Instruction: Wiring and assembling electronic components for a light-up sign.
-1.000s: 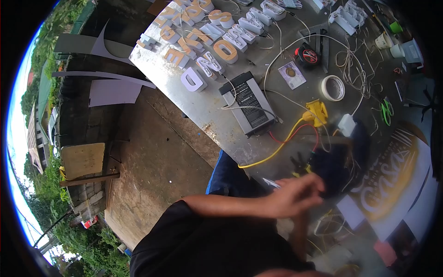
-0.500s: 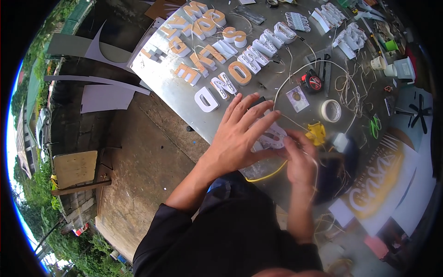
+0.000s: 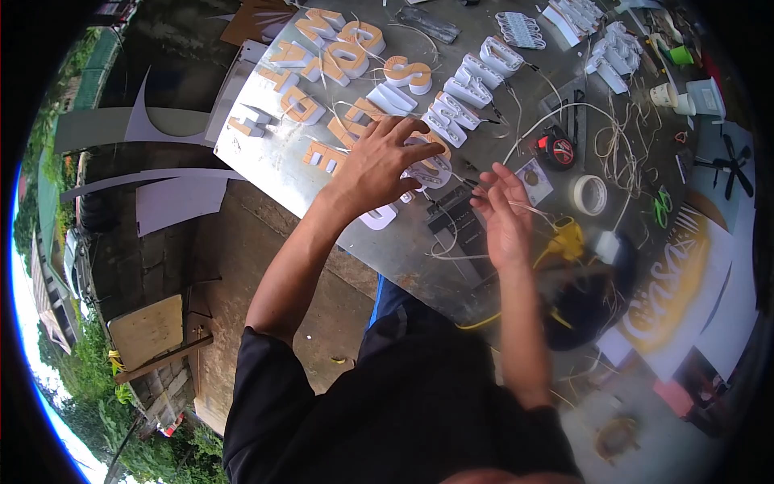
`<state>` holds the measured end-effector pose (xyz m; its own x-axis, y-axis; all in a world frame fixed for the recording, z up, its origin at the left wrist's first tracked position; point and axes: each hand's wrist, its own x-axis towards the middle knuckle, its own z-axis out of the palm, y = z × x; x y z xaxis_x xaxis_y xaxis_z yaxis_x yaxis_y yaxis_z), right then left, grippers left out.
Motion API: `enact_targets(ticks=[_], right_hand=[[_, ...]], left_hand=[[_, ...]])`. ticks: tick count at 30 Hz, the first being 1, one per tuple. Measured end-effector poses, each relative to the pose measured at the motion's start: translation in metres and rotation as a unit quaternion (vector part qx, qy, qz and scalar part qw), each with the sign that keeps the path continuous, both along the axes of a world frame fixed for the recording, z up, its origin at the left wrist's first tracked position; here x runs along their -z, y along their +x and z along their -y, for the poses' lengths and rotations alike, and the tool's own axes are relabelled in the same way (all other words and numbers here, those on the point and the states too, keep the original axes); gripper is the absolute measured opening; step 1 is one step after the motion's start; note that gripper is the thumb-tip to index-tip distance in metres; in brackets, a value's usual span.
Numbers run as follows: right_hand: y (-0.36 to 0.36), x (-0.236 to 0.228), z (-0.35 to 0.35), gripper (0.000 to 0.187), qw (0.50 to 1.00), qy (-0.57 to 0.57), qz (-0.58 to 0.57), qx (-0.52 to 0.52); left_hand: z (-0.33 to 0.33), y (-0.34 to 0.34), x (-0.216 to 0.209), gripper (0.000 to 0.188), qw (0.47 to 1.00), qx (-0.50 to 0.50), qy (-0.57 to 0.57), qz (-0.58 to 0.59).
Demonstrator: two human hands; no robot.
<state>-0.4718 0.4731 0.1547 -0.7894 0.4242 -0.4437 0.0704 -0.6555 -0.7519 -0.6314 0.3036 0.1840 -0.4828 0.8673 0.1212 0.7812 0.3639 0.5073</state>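
Note:
My left hand [image 3: 385,165] reaches over rows of letter shapes, its thumb and index finger around a white letter with looped openings [image 3: 427,174]. That letter lies against a tan-edged letter; whether on it or in it, I cannot tell. A white letter D [image 3: 377,218] sits partly under my left wrist. My right hand [image 3: 506,218] hangs to the right, palm turned up and fingers half curled at a thin wire. Dark wire ends [image 3: 469,184] show between its fingertips and the white letter. Below them lies a flat black box [image 3: 453,219] with pale wire across it.
Tan-faced letters [image 3: 355,40] and wired white letters [image 3: 469,81] spread along the metal table. To the right lie a red-black tape measure [image 3: 556,147], a tape roll [image 3: 588,195], a yellow object [image 3: 564,239], green scissors [image 3: 662,206], tangled cable and a printed sheet [image 3: 673,298].
The white letter, held near my body before, has moved away to the rows with my left hand. My right hand has let go of it and moved forward. The black box is now uncovered.

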Motion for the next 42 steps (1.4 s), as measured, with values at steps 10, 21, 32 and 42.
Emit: enact_targets(ticks=[10, 21, 32, 42], right_hand=[[0.001, 0.024, -0.008, 0.016, 0.958, 0.27, 0.069, -0.071], [-0.004, 0.034, -0.03, 0.012, 0.849, 0.497, 0.096, -0.149], [-0.006, 0.047, -0.037, 0.011, 0.828, 0.534, 0.082, -0.15], [-0.008, 0.051, -0.045, 0.013, 0.824, 0.533, 0.071, -0.177]], left_hand=[[-0.023, -0.029, 0.045, 0.051, 0.996, 0.058, -0.06, -0.041], [-0.027, -0.031, 0.062, 0.048, 0.989, 0.055, -0.117, -0.072], [-0.037, -0.038, 0.061, 0.041, 0.98, 0.089, -0.165, -0.066], [-0.018, -0.038, 0.038, 0.049, 0.992, 0.037, -0.115, 0.038]])
